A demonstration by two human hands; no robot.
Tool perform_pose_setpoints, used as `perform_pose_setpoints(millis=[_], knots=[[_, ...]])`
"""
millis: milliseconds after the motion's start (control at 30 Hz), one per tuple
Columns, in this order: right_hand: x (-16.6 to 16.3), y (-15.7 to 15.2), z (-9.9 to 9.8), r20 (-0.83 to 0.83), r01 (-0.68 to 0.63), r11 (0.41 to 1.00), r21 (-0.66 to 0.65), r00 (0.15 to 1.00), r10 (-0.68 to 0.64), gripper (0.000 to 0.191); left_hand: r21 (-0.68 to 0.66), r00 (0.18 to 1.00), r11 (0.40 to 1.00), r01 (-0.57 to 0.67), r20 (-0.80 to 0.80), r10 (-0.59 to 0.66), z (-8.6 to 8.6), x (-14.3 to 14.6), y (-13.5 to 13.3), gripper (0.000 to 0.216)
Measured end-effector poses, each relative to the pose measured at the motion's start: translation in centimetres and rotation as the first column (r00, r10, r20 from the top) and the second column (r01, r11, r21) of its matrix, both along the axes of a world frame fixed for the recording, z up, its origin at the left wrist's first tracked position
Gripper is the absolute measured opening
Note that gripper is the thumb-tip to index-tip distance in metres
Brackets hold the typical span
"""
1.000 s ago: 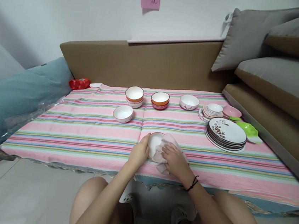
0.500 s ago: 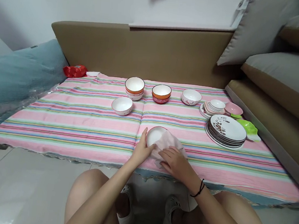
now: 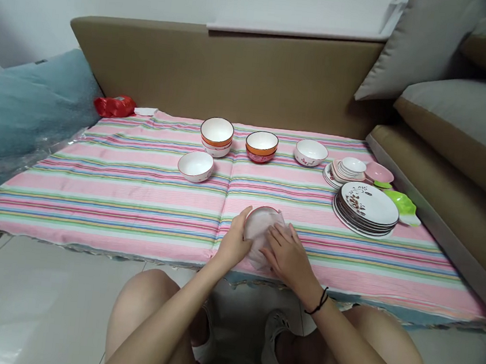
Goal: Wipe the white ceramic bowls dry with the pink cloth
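Observation:
A white bowl with a red rim (image 3: 261,214) is tilted toward me near the front edge of the striped cloth (image 3: 137,194). My left hand (image 3: 233,243) grips its left side, fingers curled round the rim. My right hand (image 3: 290,257) presses a pale pink cloth (image 3: 263,239) into the bowl, fingers laid over it. The cloth covers most of the bowl's inside.
At the back stand a lone white bowl (image 3: 195,165), an orange-sided stack of bowls (image 3: 216,135), a second orange stack (image 3: 261,146) and a white bowl (image 3: 311,152). Right: stacked plates (image 3: 368,208), small saucers (image 3: 350,171), a pink dish (image 3: 379,173), a green dish (image 3: 402,204). Cushions flank both sides.
The view has dipped further down. My right hand has moved up over the bowl with the cloth, which now covers most of the inside. My left hand still holds the rim.

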State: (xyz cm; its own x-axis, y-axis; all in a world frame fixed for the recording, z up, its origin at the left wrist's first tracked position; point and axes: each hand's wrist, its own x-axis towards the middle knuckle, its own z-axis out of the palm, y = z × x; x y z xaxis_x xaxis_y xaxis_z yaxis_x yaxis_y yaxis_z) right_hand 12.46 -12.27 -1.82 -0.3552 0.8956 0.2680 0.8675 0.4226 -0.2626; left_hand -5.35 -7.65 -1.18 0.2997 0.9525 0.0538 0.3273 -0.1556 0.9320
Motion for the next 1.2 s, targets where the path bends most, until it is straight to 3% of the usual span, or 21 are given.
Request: perform_pose_setpoints(millis=[67,167,300,400,533,633,733,833,933,1000,1133,1200], knots=[[-0.5,-0.3,-0.1,-0.030,-0.099,0.995,0.013,0.995,0.099,0.041,-0.001,1.000,1.000,0.005,-0.011,-0.005,0.2,0.0,-0.1,0.089],[-1.0,-0.6,-0.3,-0.067,-0.217,0.974,-0.072,0.975,0.212,0.043,-0.006,1.000,1.000,0.002,-0.028,-0.003,0.7,0.0,-0.1,0.083],[-1.2,-0.4,-0.6,0.014,-0.124,0.985,-0.122,0.992,0.127,0.047,-0.031,0.996,0.999,-0.004,-0.089,0.001,1.6,-0.1,-0.1,0.076],[-1.3,-0.1,-0.1,0.056,-0.140,0.979,-0.149,0.987,0.149,0.034,-0.043,0.992,0.999,-0.018,-0.128,0.013,1.8,-0.2,0.0,0.075],[-1.6,-0.2,0.9,-0.123,-0.259,0.950,-0.176,0.963,0.240,0.030,-0.046,0.993,0.999,-0.018,-0.120,0.012,1.6,-0.3,0.1,0.073],[-1.6,-0.4,0.6,-0.197,-0.288,0.932,-0.218,0.949,0.247,0.046,-0.054,0.994,0.999,0.003,-0.105,-0.009,1.3,-0.3,0.4,0.069],[-1.4,-0.5,-0.8,-0.068,-0.247,0.941,-0.230,0.969,0.238,0.062,-0.051,0.992,0.998,0.021,-0.122,-0.027,1.3,-0.3,0.3,0.067],[-1.1,-0.4,-2.2,0.104,-0.101,0.978,-0.181,0.987,0.121,0.069,-0.035,0.977,0.999,0.002,-0.213,-0.010,1.6,0.0,-0.2,0.067],[-1.4,-0.4,-2.5,0.160,-0.051,0.986,-0.160,0.984,0.077,0.058,-0.025,0.957,0.999,-0.019,-0.291,0.011,2.1,0.2,-0.6,0.061],[-1.9,-0.4,-1.9,0.097,-0.118,0.975,-0.190,0.986,0.138,0.045,-0.031,0.957,0.999,-0.037,-0.287,0.027,2.1,0.2,-0.4,0.058],[-2.6,-0.6,-0.8,-0.190,-0.250,0.940,-0.233,0.959,0.208,0.036,-0.070,0.959,0.994,-0.081,-0.278,0.058,2.1,0.0,0.5,0.056],[-2.4,-0.4,-0.9,-0.218,-0.266,0.942,-0.202,0.950,0.222,0.033,-0.071,0.951,0.994,-0.089,-0.302,0.063,2.3,-0.1,0.7,0.051]])
